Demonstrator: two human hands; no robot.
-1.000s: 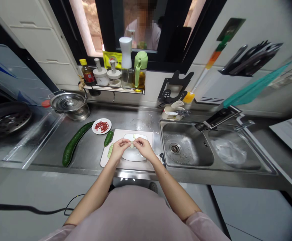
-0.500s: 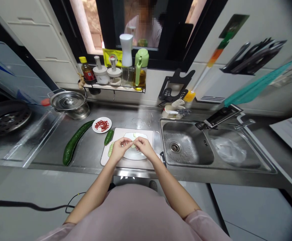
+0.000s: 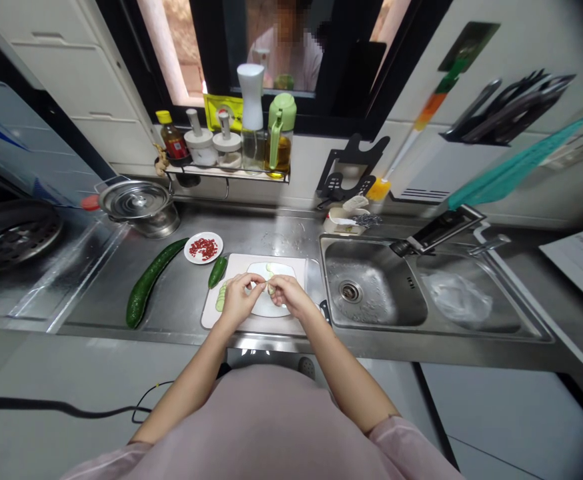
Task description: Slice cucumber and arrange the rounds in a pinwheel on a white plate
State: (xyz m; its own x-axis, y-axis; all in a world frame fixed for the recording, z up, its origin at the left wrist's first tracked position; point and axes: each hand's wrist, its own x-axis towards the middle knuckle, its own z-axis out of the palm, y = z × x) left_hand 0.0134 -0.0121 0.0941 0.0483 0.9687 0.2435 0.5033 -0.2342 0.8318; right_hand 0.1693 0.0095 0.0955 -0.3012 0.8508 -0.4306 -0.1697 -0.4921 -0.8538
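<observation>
Over a white plate [image 3: 271, 308] on the cutting board [image 3: 241, 261], my left hand [image 3: 240, 293] and my right hand [image 3: 287, 293] meet fingertip to fingertip. The left is pinched on something too small to make out. The right holds a cucumber slice [image 3: 271, 289], partly covered by its fingers. Pale green slices [image 3: 270, 268] lie at the plate's far edge. More cucumber slices [image 3: 220, 299] lie on the board's left side, below a short cucumber piece [image 3: 217, 273]. A knife's black handle [image 3: 325, 311] shows at the board's right edge.
A long cucumber [image 3: 147, 283] and a small plate [image 3: 204, 261] of red pieces are on the left counter. A lidded steel pot [image 3: 156, 222] stands behind them. The double sink [image 3: 371, 287] is on the right, and a bottle rack [image 3: 231, 175] hangs behind.
My right hand has turned slightly, and a cucumber slice now shows at its fingers. My left hand has barely moved. The view has shifted slightly.
</observation>
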